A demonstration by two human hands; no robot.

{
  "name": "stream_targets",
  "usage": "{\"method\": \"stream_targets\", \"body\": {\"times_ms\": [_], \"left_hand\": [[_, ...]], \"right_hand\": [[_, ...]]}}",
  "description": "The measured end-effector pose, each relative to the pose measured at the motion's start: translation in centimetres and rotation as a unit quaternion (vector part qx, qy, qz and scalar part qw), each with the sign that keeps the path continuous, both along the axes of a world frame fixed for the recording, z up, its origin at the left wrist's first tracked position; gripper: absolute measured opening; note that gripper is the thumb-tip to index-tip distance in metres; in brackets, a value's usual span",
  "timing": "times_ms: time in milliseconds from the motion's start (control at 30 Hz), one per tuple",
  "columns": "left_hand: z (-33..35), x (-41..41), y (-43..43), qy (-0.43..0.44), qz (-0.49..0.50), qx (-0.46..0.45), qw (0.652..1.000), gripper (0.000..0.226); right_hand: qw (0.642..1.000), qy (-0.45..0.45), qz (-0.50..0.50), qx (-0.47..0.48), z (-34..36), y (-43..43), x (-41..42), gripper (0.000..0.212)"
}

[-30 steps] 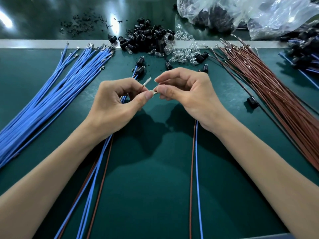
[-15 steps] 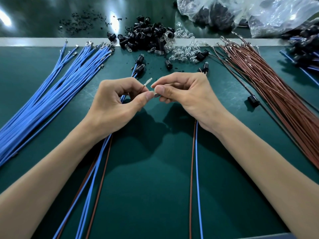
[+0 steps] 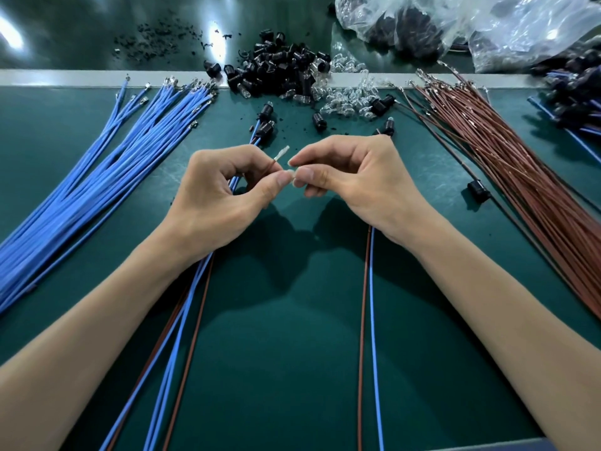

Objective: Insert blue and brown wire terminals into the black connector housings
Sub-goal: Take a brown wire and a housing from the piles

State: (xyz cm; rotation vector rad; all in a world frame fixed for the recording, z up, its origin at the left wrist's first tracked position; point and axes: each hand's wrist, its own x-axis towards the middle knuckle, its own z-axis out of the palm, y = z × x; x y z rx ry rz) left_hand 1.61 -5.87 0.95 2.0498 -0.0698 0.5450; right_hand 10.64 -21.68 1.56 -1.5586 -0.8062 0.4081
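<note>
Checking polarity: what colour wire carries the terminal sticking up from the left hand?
Brown wire, head view.

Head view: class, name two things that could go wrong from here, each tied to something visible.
1. The terminal of the brown wire sticks out bare past the left hand, beside the right hand pinching a pale part; a bump might bend it.
2. Loose wires lie under both wrists; moving an arm could drag or tangle them.
</note>
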Motion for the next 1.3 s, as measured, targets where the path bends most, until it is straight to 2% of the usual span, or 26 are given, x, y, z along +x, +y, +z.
{"method": "stream_targets", "body": {"times_ms": [233,500,700,900,1167,1300], "left_hand": [[0.11,-0.1,-0.12,-0.007,0.001,0.011,1.0,0.008],[-0.13,-0.16,-0.09,-0.034,0.008,0.069,0.997,0.01],[-0.19,-0.06,0.01,-0.05,0.006,0.1,0.994,0.004],[-0.18,-0.04,-0.05,-0.06,0.019,0.119,0.991,0.01],[-0.41,-0.06,-0.2,-0.083,0.037,0.187,0.978,0.013],[-0.4,-0.08,-0.13,-0.084,0.045,0.197,0.976,0.013]], "right_hand": [[1.0,-0.007,0.015,-0.013,0.17,-0.19,0.06,0.012],[0.998,-0.014,0.023,-0.05,0.1,-0.08,-0.12,0.012],[0.996,0.028,0.024,-0.078,0.31,-0.2,0.02,0.012],[0.994,-0.032,-0.003,-0.101,0.03,0.34,-0.53,0.02],[0.994,0.076,0.019,-0.076,0.16,0.16,-0.34,0.015],[0.992,0.1,0.045,-0.067,0.41,-0.35,0.0,0.009]]}}
